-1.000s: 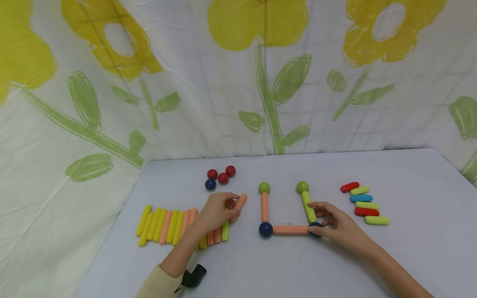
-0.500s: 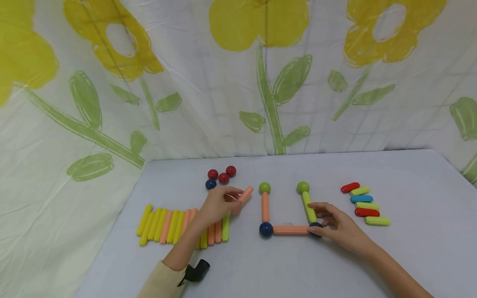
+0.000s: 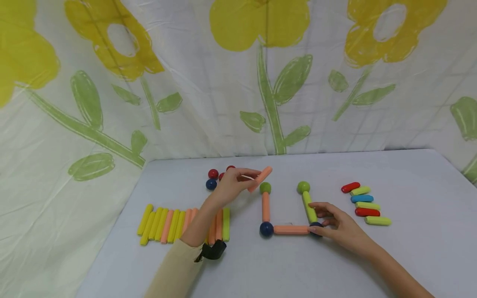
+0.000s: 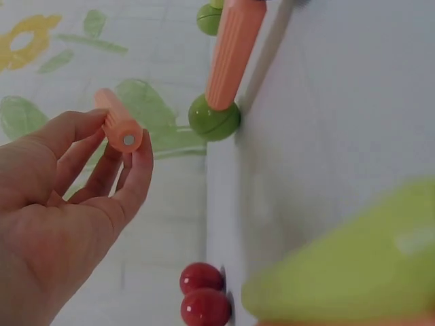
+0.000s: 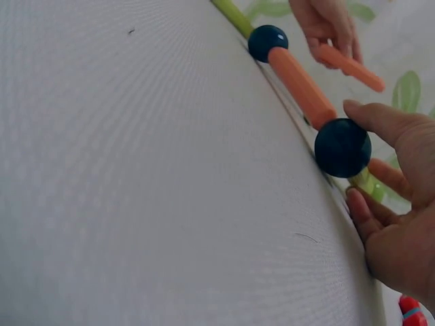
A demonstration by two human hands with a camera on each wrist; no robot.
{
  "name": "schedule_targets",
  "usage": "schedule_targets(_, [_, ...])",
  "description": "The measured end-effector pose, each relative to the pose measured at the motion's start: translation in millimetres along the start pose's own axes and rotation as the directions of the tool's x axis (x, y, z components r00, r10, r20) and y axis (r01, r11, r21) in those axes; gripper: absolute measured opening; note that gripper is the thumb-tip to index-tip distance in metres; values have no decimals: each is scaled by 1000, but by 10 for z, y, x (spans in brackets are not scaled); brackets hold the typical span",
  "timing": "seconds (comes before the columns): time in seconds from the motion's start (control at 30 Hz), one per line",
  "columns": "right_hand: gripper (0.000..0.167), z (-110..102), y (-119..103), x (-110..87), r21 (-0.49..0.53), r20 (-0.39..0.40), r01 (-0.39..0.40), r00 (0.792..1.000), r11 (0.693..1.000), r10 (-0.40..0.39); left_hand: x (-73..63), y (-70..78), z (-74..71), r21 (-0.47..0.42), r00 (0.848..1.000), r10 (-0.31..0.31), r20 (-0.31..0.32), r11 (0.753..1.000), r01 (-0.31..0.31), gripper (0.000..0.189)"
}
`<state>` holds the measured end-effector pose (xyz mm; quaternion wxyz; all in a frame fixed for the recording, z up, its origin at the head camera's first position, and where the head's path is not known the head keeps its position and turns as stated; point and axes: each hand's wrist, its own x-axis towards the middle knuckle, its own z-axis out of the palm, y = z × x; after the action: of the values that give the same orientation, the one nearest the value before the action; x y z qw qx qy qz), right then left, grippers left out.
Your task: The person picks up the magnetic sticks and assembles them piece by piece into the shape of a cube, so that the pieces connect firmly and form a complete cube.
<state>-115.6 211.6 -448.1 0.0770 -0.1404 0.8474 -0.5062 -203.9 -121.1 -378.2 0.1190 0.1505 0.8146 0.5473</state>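
Pinched 1 orange stick [image 3: 263,176] in the left hand [image 3: 232,186] (above the white table [image 3: 261,269]), gripped 1 dark blue ball [image 5: 342,148] with the right hand [image 3: 343,227], near 6 short sticks [image 3: 367,205].

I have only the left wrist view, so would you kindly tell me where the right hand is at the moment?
Observer: The right hand has its thumb at the corner navy ball, where a pink stick meets a light green stick.

Operator: Thank you. Is anything lying on the table farther to that hand's right?

Observer: Yes, the head view shows six short sticks there: two red, one blue and three light green.

Operator: I see two red balls; is there a ball of another colour next to them?

Observer: There is: the head view shows a loose navy ball beside the reds.
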Motion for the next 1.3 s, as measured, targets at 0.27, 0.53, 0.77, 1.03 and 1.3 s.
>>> schedule_targets(0.27, [58,3,-7,8,0,-1,-16,1000,1000,16,379,-16,179,-66,1000,16,21,998,-14,33])
schedule_targets(0.53, [60,5,-9,12,15,8,-31,1000,999,30,626,-65,369,55,994,88,67,994,-91,29])
schedule_targets(0.77, [59,4,-15,7,20,5,-20,1000,1000,20,710,-142,459,171,989,90,114,979,-109,27])
schedule_targets(1.03, [59,8,-9,10,17,-5,5,1000,1000,-5,689,-173,466,232,984,43,174,969,-83,26])
schedule_targets(1.3, [60,11,-21,6,8,-4,-21,1000,1000,21,683,-170,420,259,969,69,238,957,-132,25])
